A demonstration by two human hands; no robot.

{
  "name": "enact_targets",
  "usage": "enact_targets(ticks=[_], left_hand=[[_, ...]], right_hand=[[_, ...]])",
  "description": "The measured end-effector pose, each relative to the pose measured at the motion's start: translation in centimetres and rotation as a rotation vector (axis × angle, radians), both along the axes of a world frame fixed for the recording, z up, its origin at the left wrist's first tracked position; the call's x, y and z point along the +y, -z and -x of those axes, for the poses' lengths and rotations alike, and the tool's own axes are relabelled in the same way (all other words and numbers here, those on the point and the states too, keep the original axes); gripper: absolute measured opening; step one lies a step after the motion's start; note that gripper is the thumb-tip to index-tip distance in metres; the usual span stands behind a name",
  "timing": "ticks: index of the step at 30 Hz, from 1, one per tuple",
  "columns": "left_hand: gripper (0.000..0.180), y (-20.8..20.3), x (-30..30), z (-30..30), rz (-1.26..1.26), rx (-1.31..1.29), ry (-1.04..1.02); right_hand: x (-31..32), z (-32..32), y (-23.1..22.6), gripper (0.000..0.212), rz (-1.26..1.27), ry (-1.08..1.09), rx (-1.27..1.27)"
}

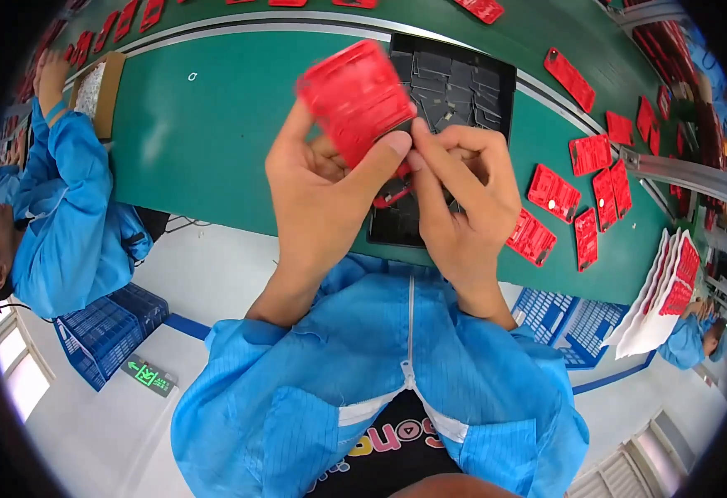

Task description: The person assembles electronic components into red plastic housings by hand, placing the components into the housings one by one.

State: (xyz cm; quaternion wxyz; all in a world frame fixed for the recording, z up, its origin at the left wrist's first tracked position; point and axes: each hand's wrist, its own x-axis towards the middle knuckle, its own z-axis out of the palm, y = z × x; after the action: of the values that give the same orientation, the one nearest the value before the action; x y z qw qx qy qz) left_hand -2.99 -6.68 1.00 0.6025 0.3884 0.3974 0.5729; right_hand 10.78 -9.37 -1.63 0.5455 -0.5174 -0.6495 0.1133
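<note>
The green worktable (206, 166) spreads widest in front of me, with the black tray (392, 228) on it just beyond my lap, largely covered by flat dark pieces (455, 79). Between me and that tray I hold a red shell (355, 91) up in the air, tilted and a little blurred. My left hand (318, 187) is clamped on it, thumb across the near edge and fingers behind. My right hand (467, 195) has thumb and forefinger drawn nearly together at the shell's lower right edge; whether they pinch the shell or some small piece, I can't make out. More red shells (554, 192) lie loose to the right. To do this well, I judge, the left grip should stay firm without bending the shell, while the right fingertips work lightly and squarely along the edge. As for writing, my dark shirt (409, 423) carries coloured lettering, partly hidden by my jacket, and a small green-lit sign (149, 375) shows an arrow and characters; I see no legible label on the held shell.
</note>
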Motion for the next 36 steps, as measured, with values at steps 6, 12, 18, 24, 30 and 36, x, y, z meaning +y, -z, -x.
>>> enact_targets(ticks=[6, 12, 18, 24, 30, 36], left_hand=[[0.050, -0.1, -0.3, 0.3, 0.004, -0.004, -0.003], [0.053, -0.6, -0.5, 0.2, -0.053, 0.009, 0.046], [0.046, -0.1, -0.8, -0.4, -0.093, 0.005, 0.014], [0.036, 0.5, 0.5, -0.8, -0.038, -0.066, 0.065], [0.052, -0.6, 0.5, -1.2, -0.022, -0.079, 0.137], [0.053, -0.8, 0.3, -0.9, 0.033, -0.084, 0.121]], right_hand=[[-0.2, -0.7, -1.2, 0.027, 0.322, -0.160, 0.449], [-0.2, -0.5, -2.1, 0.014, 0.508, -0.399, 0.889], [-0.5, 0.0, -1.8, 0.013, 0.310, -0.257, 0.641], [0.3, -1.6, -1.9, 0.010, 0.426, -0.271, 0.675], [0.2, -2.2, -2.7, 0.012, 0.296, -0.275, 0.504], [0.5, -1.7, -2.8, 0.014, 0.254, -0.294, 0.487]])
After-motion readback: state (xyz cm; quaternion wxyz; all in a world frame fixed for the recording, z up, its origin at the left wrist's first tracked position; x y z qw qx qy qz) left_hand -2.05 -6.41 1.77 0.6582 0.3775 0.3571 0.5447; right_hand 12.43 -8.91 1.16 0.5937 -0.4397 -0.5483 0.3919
